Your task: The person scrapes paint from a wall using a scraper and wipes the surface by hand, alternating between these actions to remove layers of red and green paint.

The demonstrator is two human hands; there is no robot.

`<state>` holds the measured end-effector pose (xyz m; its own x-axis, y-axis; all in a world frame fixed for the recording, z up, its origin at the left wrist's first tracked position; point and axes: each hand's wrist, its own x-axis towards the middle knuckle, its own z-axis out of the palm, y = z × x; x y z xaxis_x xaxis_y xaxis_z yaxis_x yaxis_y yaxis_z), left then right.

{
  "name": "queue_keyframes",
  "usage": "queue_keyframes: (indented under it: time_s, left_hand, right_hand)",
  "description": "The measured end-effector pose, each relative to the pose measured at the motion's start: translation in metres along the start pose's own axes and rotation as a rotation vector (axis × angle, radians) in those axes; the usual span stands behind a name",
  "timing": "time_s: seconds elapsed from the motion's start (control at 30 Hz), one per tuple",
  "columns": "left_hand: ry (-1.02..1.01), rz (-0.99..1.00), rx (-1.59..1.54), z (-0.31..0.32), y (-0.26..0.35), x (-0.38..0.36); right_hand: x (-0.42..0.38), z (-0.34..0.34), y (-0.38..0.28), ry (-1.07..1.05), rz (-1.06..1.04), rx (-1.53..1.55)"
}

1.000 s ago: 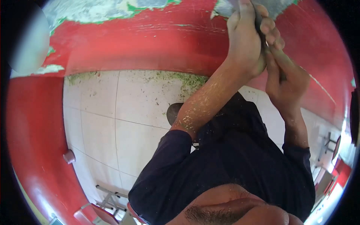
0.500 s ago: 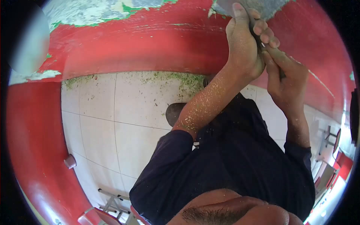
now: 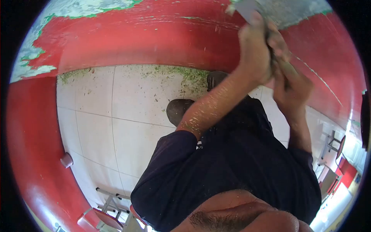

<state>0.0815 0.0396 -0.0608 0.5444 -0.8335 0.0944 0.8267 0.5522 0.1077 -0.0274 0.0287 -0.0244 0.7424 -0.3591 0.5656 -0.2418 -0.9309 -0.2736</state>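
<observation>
My left hand [image 3: 257, 54] is wrapped round a scraper [image 3: 246, 9], its thumb lying towards the flat grey blade. The blade is against the wall at the lower edge of a bare grey patch [image 3: 286, 13]. Just below, my right hand [image 3: 291, 87] is closed round the dark handle, close against the left one. Both hands are slightly blurred. Red paint [image 3: 154, 44] covers the wall around them, with ragged green-edged patches. Pale flecks cling to my left forearm.
Green and pale paint chips [image 3: 189, 77] lie on the white tiled floor [image 3: 135, 96] along the wall base. My dark shoes [image 3: 179, 110] stand near them. A small pinkish object [image 3: 67, 160] is by the left red wall. Chairs [image 3: 110, 218] show at lower left and right.
The hands and scraper have shifted slightly, and the blade shows more above my left thumb. The whole view has moved a little, bringing more of my shoes into sight.
</observation>
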Motion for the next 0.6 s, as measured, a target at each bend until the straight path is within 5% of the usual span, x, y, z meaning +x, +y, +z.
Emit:
queue_keyframes:
  time_s: [0.17,0.27,0.3,0.33,0.53,0.57,0.6]
  left_hand:
    - [-0.101,0.097,-0.034,-0.022,0.02,0.025]
    - [-0.04,0.266,0.395,-0.018,0.018,0.01]
    - [0.062,0.011,0.085,-0.013,-0.007,0.005]
    - [0.034,0.065,0.08,-0.004,-0.001,0.005]
    - [-0.107,0.091,-0.018,-0.009,0.033,0.016]
    - [0.052,-0.14,-0.21,-0.004,0.023,0.007]
    - [0.002,-0.104,-0.173,0.002,0.01,0.005]
  right_hand:
    - [0.025,0.017,-0.011,-0.044,-0.038,-0.067]
    - [0.011,0.01,-0.016,-0.051,0.023,0.067]
    - [0.002,-0.002,-0.009,-0.082,-0.011,-0.011]
    - [-0.009,-0.005,0.001,-0.083,0.117,0.051]
    - [0.024,0.008,-0.027,-0.119,-0.006,-0.115]
    - [0.017,0.004,-0.019,-0.055,-0.065,-0.107]
    - [0.01,0.0,-0.011,0.005,-0.137,-0.1]
